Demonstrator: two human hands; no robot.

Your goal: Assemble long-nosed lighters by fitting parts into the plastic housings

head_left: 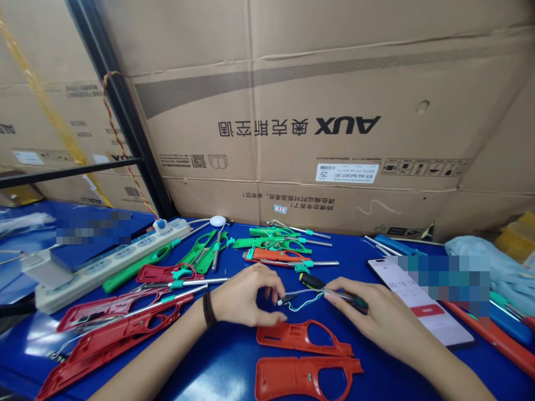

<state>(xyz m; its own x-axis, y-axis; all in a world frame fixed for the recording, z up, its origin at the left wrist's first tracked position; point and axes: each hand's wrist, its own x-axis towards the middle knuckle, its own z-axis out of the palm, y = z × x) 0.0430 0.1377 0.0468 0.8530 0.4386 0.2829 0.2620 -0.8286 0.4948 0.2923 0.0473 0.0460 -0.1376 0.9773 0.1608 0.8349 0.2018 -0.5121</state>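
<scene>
The left hand (244, 295) is curled up and its thumb and fingers pinch a small black part (286, 301) just above the blue table (234, 356). Thin wires (307, 305) hang from the part. The right hand (376, 320) is closed around a screwdriver (311, 281) - one finger lies flat along it. The hands are near each other, in the middle of the table. Two red shells (303, 338) lie just below them. A phone (422, 312) lies to the right, and a power strip (112, 262) lies far to the left.
</scene>
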